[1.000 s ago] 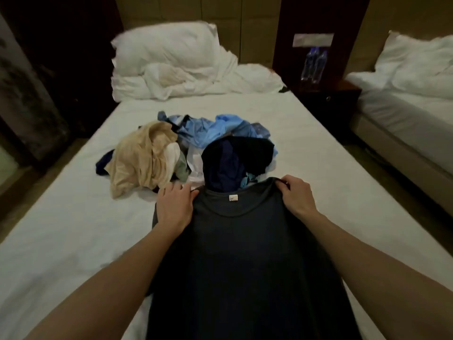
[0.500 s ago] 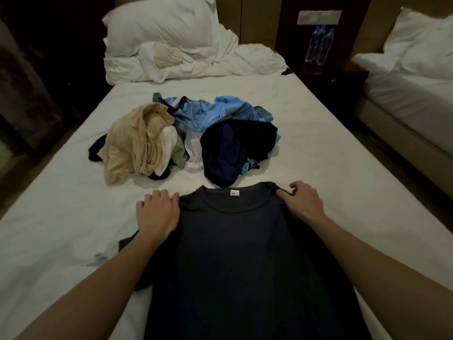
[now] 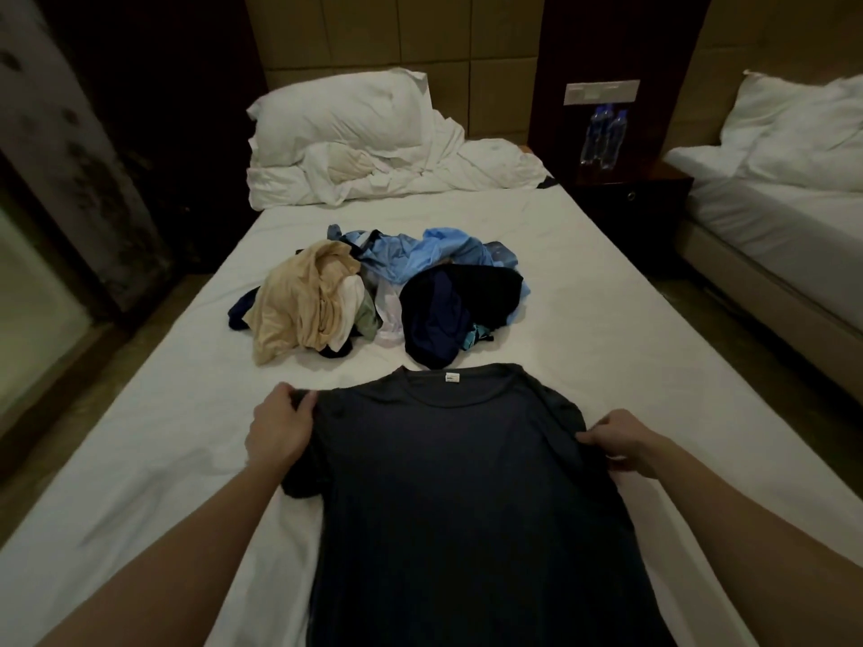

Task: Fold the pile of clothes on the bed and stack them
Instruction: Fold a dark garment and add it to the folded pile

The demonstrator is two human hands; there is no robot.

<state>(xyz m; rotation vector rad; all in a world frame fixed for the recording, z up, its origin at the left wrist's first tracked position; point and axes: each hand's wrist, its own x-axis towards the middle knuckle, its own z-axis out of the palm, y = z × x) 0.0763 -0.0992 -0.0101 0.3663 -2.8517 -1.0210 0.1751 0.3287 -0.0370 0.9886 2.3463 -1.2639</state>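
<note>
**Spreading the dark tee flat for its first fold**

Lying nearest on the bed (image 3: 607,291), the tee (image 3: 467,497) is spread face up, collar and white tag at the far end and its hem running out of view at the near edge. The left hand (image 3: 279,429) grips the left shoulder where the sleeve bunches under it, fingers curled into the cloth. The right hand (image 3: 623,441) pinches the fabric at the right sleeve seam, just beside the body of the shirt.

The tee looks thin, soft and light, so it should slide easily over the sheet and keep no shape of its own; any pull at one corner will likely drag wrinkles across the chest. Taking it at both shoulders, or at a shoulder and the hem on the same side, seems the best way to carry a straight fold line across. The crumpled left sleeve probably needs smoothing out first.

Just beyond the collar sits the pile (image 3: 383,291), unfolded: a beige piece on the left, light blue ones at the far side, a black and navy lump on the right nearly touching the tee. No folded stack shows yet, so the task looks barely begun.

Farther off lie a pillow (image 3: 341,114) and a rumpled duvet (image 3: 467,170) at the headboard. Bottles (image 3: 604,133) stand on a nightstand to the right.
</note>
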